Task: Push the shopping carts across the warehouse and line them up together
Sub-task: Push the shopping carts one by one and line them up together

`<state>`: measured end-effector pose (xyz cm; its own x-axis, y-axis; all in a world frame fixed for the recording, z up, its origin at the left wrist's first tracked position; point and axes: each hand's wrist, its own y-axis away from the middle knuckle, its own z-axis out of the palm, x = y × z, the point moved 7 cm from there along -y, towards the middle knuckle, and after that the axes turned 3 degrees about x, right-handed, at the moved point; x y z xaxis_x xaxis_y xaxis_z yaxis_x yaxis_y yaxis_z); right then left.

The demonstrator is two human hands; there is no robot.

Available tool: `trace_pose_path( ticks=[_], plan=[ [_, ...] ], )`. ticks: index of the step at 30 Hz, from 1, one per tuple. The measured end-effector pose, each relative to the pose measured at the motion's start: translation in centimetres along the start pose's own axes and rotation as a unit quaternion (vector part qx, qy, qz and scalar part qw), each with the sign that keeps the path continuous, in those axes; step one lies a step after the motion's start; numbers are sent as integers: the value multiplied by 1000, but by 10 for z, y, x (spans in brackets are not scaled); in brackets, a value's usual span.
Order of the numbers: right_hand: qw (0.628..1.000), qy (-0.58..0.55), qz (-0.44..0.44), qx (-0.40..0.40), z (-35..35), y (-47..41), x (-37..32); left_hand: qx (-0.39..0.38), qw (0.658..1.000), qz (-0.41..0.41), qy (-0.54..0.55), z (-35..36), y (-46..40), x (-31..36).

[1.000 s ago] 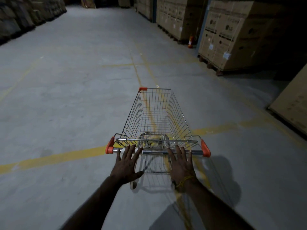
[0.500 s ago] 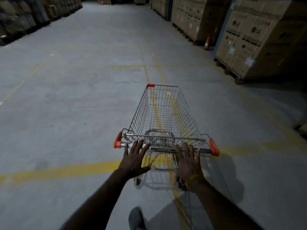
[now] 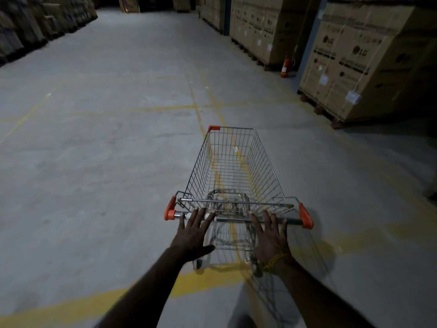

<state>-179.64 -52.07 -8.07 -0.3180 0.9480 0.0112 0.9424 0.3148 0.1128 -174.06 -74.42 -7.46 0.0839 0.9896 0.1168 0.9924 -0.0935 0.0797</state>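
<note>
An empty wire shopping cart point(image 3: 233, 166) with orange corner caps stands in front of me on the concrete floor, pointing down the aisle. Its handle bar point(image 3: 238, 219) runs between two orange end pieces. My left hand point(image 3: 192, 233) lies flat on the left part of the bar, fingers spread and not wrapped around it. My right hand point(image 3: 270, 235), with a yellow thread on the wrist, presses the right part of the bar the same way. No other cart is in view.
Stacked cardboard boxes on pallets point(image 3: 359, 58) line the right side, with a red fire extinguisher point(image 3: 285, 67) standing beside a blue column. Dark stacked goods point(image 3: 28, 27) line the far left. Yellow lines point(image 3: 78, 306) cross the wide grey floor.
The cart and I have rolled forward down the aisle; the yellow cross line now lies under the cart's rear wheels and the boxes on the right are closer. Both hands stay flat on the handle.
</note>
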Motion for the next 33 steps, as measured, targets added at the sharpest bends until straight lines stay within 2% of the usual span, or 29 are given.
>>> trace_pose_path(
  ticks=[7,18,22,30,33],
  plan=[
    [999,-5,2,34,-13,-152,11,15,1000,-3,-11,-12,-143,-52],
    [999,-24,-24,-16,-43,-392,45,-12,999,-28,32,-45,-368,-115],
    [999,-27,-17,-3,-51,-470,51,-8,999,-26,41,-55,-439,-140],
    [999,-9,6,34,-54,-626,32,11,999,-1,33,-63,-585,-221],
    [999,-23,28,7,-70,-681,23,1,999,15,38,-71,-641,-256]
  ],
)
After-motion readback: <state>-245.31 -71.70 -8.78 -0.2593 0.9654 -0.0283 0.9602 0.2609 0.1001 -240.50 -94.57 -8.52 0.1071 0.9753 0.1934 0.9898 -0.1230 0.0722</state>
